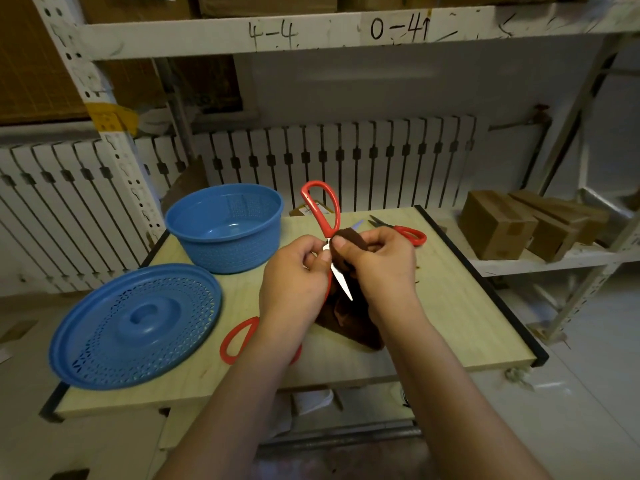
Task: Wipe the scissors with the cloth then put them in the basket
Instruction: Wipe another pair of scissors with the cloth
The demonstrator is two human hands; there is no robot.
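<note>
Red-handled scissors (320,209) are held spread apart above the wooden table (450,306); one handle loop points up and away, the other loop shows low beside my left wrist. My left hand (294,275) grips them near the pivot. My right hand (381,261) pinches a dark brown cloth (349,320) against the blade, whose shiny tip pokes out between my hands. The cloth hangs down onto the table. The blue basket (225,226) stands empty at the back left.
A blue perforated lid (135,323) lies at the table's front left. A second pair of red-handled scissors (405,232) lies at the back right. Cardboard boxes (498,223) sit on a shelf to the right. A white radiator runs behind.
</note>
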